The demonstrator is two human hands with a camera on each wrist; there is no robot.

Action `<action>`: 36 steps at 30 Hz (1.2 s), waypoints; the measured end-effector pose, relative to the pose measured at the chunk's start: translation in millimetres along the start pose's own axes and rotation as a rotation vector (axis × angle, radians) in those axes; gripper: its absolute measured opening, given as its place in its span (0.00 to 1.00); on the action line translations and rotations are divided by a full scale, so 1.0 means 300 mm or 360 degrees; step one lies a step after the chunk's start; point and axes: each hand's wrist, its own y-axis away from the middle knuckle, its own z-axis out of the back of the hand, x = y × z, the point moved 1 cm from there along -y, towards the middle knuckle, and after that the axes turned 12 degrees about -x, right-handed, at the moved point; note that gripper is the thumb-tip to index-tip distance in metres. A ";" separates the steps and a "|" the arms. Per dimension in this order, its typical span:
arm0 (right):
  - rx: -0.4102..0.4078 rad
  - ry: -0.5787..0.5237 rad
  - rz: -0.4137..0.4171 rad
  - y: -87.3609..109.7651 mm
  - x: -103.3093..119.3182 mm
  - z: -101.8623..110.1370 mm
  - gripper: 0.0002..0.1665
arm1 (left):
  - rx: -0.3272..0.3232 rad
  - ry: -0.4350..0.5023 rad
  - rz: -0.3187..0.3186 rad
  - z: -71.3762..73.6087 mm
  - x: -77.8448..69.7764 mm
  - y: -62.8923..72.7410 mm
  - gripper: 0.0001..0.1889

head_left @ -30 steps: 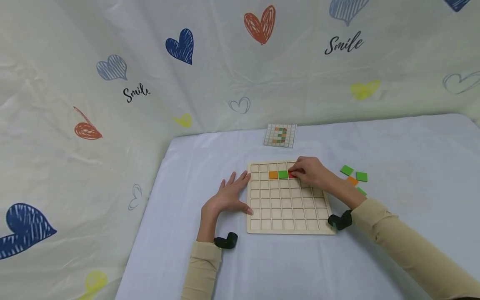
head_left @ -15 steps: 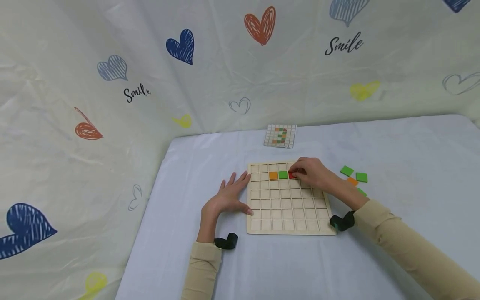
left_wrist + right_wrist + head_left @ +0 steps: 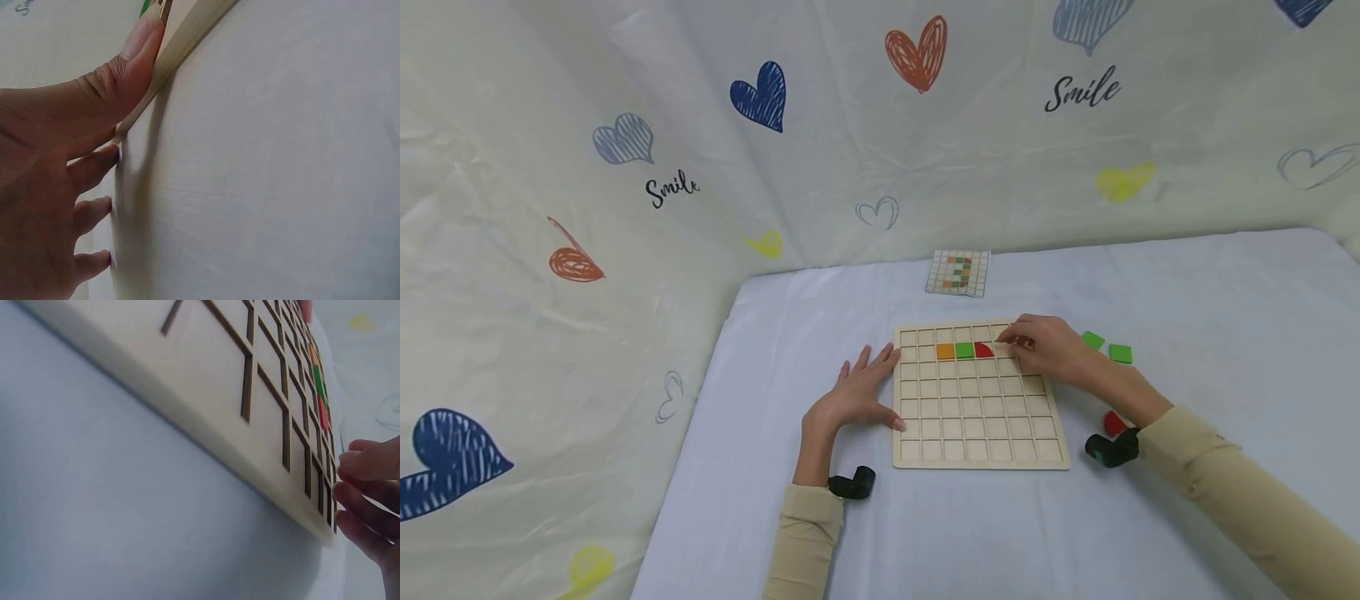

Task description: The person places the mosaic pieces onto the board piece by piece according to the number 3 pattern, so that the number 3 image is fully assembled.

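On the white cloth (image 3: 970,533) lies the board (image 3: 973,408), with a card (image 3: 958,273) beyond its far edge. In its 2nd row from that edge, 3 pieces sit side by side: orange tile (image 3: 945,352), green tile (image 3: 965,351), red tile (image 3: 983,349). The left hand (image 3: 853,396) spreads its fingers at the left edge, thumb touching the board. The right hand (image 3: 1047,346), just right of the red tile, has loosely bent fingers. Right of the board lie 2 green squares (image 3: 1121,354) and 1 loose red piece (image 3: 1114,423).
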 end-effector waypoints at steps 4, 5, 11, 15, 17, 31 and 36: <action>-0.0011 0.0040 0.0012 0.021 -0.016 0.030 0.10 | -0.0016 0.0008 0.0001 0.005 -0.003 -0.001 0.63; -0.0018 0.0054 0.0018 0.027 -0.023 0.038 0.10 | -0.0020 0.0008 -0.0002 0.005 -0.004 -0.001 0.63; -0.0044 0.0117 -0.0039 0.070 -0.057 0.086 0.10 | -0.0025 0.0011 -0.0006 0.001 -0.005 0.001 0.63; -0.0066 0.0134 -0.0070 0.098 -0.081 0.112 0.11 | -0.0026 0.0013 0.0005 -0.003 -0.003 0.006 0.63; -0.0092 0.0140 -0.0060 0.112 -0.095 0.122 0.12 | -0.0024 0.0014 0.0006 -0.004 -0.002 0.008 0.63; -0.0155 0.0210 -0.0383 0.171 -0.163 0.163 0.18 | -0.0033 0.0026 0.0000 -0.009 -0.010 0.011 0.63; -0.0118 0.0271 -0.0473 0.173 -0.176 0.167 0.21 | -0.0037 0.0029 -0.0004 -0.004 -0.014 0.012 0.63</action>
